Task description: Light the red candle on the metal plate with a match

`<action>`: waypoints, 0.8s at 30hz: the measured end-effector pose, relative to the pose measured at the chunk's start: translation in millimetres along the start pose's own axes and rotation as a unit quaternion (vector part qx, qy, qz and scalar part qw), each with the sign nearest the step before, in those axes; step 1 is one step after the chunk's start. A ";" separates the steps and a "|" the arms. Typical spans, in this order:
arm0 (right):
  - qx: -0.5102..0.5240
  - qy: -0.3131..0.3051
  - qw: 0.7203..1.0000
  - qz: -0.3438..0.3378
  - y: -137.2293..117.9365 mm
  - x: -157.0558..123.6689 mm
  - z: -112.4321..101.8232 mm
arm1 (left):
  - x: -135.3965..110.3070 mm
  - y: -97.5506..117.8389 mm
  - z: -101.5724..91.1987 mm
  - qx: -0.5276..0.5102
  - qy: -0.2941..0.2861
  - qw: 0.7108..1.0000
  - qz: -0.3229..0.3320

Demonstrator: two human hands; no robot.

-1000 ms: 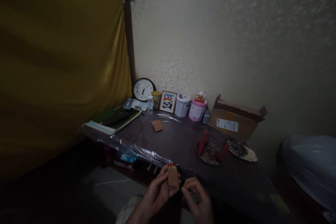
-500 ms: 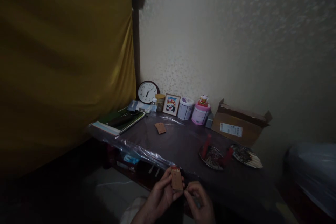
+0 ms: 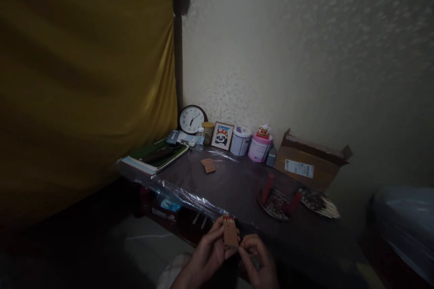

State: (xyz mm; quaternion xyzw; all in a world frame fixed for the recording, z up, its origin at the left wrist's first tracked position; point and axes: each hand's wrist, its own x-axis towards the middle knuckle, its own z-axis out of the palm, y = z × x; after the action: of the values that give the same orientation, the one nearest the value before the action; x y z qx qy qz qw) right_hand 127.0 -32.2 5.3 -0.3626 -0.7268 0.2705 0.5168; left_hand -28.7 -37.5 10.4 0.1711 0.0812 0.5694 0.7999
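Observation:
A brown cardboard matchbox [image 3: 231, 235] is in my left hand [image 3: 210, 246], held between thumb and fingers at the table's front edge. Its far end is slid open, and red-tipped matches [image 3: 229, 219] show there. Beside the box's near right corner is my right hand [image 3: 256, 257], thumb and forefinger pinched together. What lies in that pinch, perhaps a thin match, is too dark and small to make out.
On the plastic-covered table [image 3: 190, 176] lie brown matchboxes [image 3: 208, 165]. At right are a plate with red candles [image 3: 267, 188] and a plate of matches [image 3: 327, 207]. Along the wall stand a clock [image 3: 192, 118], a framed panda picture [image 3: 222, 135], tins [image 3: 240, 141] and a carton [image 3: 301, 160].
The view has shifted slightly. Both hands keep nearly the same pose around the matchbox, and nothing else has visibly moved.

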 end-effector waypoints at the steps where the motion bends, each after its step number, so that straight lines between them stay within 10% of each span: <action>1: -0.002 -0.002 1.000 0.001 0.5 -0.2 0.0 | 0.0 -0.1 0.0 0.001 -0.003 1.000 -0.001; 24: -0.012 0.000 1.000 0.012 -1.0 -0.2 2.8 | 4.5 -7.1 -7.2 0.108 0.016 0.993 0.034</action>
State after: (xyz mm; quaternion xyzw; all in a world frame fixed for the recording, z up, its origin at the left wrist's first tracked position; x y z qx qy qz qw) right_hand 124.2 -33.0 5.1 -0.3779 -0.7255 0.2680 0.5090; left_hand -23.2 -34.0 1.4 0.2502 0.1494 0.5866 0.7557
